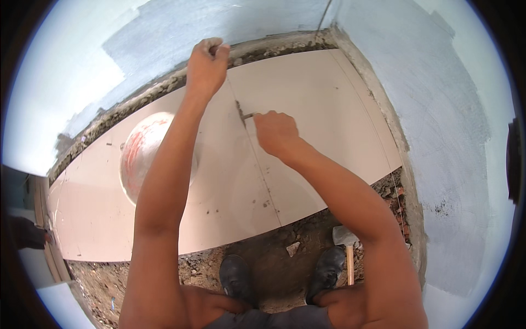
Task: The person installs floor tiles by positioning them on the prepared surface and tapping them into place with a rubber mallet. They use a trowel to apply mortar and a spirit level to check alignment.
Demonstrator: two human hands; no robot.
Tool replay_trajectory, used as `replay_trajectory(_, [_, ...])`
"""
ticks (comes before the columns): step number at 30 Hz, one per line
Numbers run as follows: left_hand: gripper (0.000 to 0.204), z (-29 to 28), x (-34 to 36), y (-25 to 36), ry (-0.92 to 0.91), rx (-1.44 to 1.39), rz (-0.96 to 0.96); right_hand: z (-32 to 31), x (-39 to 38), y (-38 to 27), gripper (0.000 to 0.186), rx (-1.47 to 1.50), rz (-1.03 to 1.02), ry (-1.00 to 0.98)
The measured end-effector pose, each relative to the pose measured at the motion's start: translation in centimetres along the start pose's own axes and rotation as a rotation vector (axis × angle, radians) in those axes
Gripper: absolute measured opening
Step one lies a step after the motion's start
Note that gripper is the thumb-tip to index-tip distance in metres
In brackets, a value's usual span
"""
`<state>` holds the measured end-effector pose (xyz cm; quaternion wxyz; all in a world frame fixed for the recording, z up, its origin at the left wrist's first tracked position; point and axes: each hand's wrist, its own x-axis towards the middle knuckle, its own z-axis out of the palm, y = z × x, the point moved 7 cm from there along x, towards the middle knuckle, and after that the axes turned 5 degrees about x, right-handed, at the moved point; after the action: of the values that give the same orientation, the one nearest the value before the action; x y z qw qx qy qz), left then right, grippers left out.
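My right hand (276,131) is closed round what looks like a small trowel (248,115). Its thin metal shank shows, and its dark blade appears edge-on, at the joint between two large beige tiles (307,82). Dark mortar (239,109) marks the joint there. Farther off and to the left, my left hand (208,66) is raised over the tiles' far edge, near the wall. Its fingers are curled in; whether anything is between them cannot be made out. Under my left forearm stands a round pale bucket (131,159) with red smears, partly hidden by the arm.
Painted walls (274,22) meet at the far right corner, with a rough mortar strip (257,50) along their foot. A thin string (378,137) runs near the right edge. By my shoes (236,277) lie rubble (293,249) and a hammer (350,263) with a wooden handle.
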<state>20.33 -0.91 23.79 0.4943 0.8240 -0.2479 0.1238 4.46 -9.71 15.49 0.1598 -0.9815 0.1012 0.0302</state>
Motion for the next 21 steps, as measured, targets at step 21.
replay_trajectory(21, [0.042,-10.7,-9.2,11.9,-0.330,0.163,0.493,-12.1,-6.8,2.2,0.030,0.280,-0.033,0.066])
